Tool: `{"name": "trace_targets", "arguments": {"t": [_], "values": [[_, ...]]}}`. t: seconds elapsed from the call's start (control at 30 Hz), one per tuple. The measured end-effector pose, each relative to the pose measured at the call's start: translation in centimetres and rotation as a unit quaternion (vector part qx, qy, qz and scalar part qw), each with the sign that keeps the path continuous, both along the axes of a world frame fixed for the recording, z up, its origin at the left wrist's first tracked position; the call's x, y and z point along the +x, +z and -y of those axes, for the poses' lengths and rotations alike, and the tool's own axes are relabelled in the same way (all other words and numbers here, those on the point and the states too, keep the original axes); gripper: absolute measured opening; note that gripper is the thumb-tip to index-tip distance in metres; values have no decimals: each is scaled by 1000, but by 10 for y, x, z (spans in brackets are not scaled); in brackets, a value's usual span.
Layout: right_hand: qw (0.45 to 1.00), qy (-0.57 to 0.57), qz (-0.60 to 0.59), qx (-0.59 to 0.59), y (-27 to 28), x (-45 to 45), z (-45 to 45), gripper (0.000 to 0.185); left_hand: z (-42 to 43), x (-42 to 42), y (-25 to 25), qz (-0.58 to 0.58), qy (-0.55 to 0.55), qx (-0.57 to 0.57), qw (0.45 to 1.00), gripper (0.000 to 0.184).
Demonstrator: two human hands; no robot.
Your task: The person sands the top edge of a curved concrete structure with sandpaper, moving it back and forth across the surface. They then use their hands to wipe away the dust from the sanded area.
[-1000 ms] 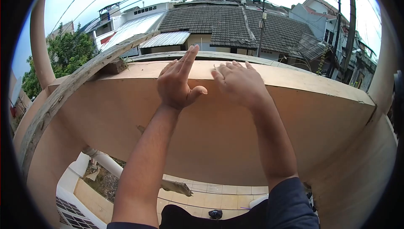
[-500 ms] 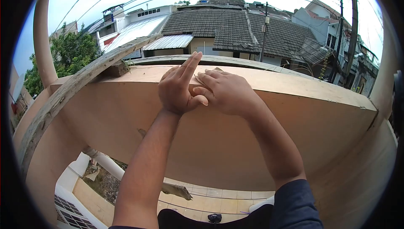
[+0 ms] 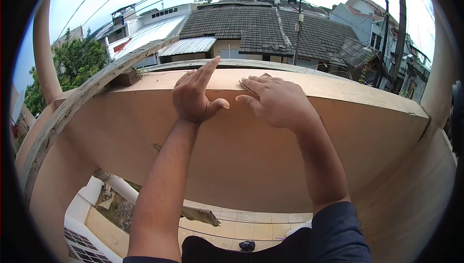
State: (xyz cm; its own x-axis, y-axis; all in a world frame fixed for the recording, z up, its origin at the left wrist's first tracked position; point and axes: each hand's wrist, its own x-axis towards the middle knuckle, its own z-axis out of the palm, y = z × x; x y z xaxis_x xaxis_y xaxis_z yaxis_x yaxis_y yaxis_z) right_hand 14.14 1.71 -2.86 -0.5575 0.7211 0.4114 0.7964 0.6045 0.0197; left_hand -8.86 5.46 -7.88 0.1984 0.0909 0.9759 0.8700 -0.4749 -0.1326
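Observation:
Along the top of the peach-painted wall (image 3: 338,86), my right hand (image 3: 282,101) lies palm down with its fingers over a thin brownish folded sheet (image 3: 247,88) that looks like sandpaper. Only the sheet's edges show beyond the fingers; the rest is hidden under them. My left hand (image 3: 195,94) is at the same ledge, a little to the left. Its fingers stretch up and forward and its thumb points right, with nothing in it. The two hands are apart.
A weathered wooden plank (image 3: 92,86) rests across the wall on the left, over a small block (image 3: 126,78). Below are a white pipe (image 3: 121,187) and a tiled floor (image 3: 251,224). Round columns (image 3: 43,50) stand at the sides; tiled roofs (image 3: 212,23) lie beyond.
My right hand has slid right along the ledge with the sheet under it. My left hand has shifted slightly left, so a gap has opened between the hands.

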Motion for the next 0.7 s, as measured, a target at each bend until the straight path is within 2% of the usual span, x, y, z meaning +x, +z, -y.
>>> {"name": "trace_targets", "arguments": {"t": [0.07,0.1,0.2,0.27,0.33,0.47,0.53,0.57,0.6,0.67,0.7], "values": [[999,6,-25,19,-7,10,-9,60,-1,-1,-4,12,10,-14,1000,114],[998,-8,4,65,-11,-3,-19,58,-3,-1,-4,14,12,2,1000,112],[998,44,22,47,-10,-38,-28,55,0,-2,-2,9,1,-12,1000,111],[997,36,24,57,-11,-33,-22,56,-2,-3,-2,3,6,-3,1000,111],[992,87,-58,66,-20,-12,-25,57,-3,-3,-4,-5,6,-1,1000,110],[994,51,-53,81,-17,0,-8,57,1,-2,-4,8,21,3,1000,106],[991,-16,27,126,-20,-40,-15,57,1,0,-1,4,16,-7,1000,103],[985,23,43,163,-26,-51,-28,59,-2,-3,-2,7,4,-11,1000,101],[986,20,45,161,-24,-47,-31,59,-1,-2,-1,13,-8,-14,1000,99],[989,108,-6,104,-22,-40,-36,46,-1,-1,-2,10,1,-10,1000,96],[992,112,-18,53,-16,-34,-27,46,-1,-1,-2,12,6,-13,1000,95]]}}
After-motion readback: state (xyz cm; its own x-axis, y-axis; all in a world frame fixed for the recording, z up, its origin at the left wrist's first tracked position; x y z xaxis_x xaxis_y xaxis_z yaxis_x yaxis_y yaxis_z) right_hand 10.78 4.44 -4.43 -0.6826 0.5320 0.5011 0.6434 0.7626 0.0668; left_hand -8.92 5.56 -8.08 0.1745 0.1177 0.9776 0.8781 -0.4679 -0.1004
